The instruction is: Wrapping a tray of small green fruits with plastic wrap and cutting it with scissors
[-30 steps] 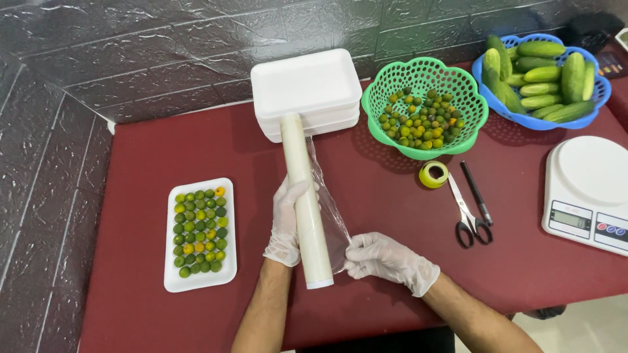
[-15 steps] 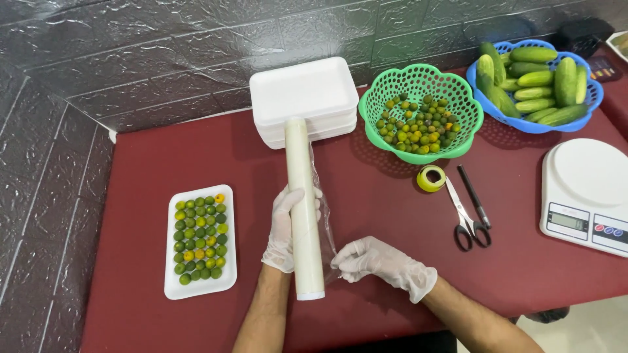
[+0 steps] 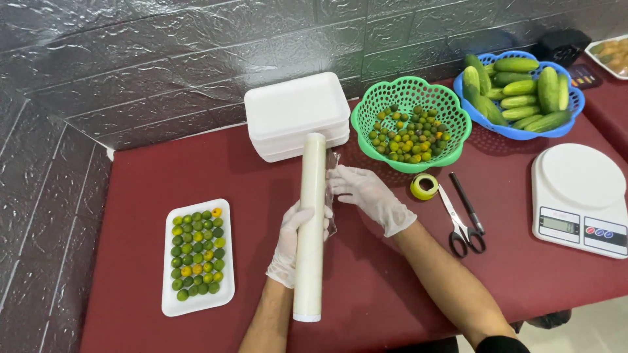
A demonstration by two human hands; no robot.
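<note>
You've got the wrap roll (image 3: 310,225) lying on the red table (image 3: 510,287), your left hand (image 3: 291,242) closed round its middle and your right hand (image 3: 366,193) pinching the loose film edge just beside it. Only a short flap looks pulled out so far. The tray (image 3: 197,258) of small green and yellow fruit sits uncovered to the left, so the wrapping itself looks not yet started.

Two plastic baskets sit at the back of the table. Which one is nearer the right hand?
The green basket, holding small round fruits, lies just beyond the right hand. The blue basket, holding cucumbers, sits farther right.
</note>
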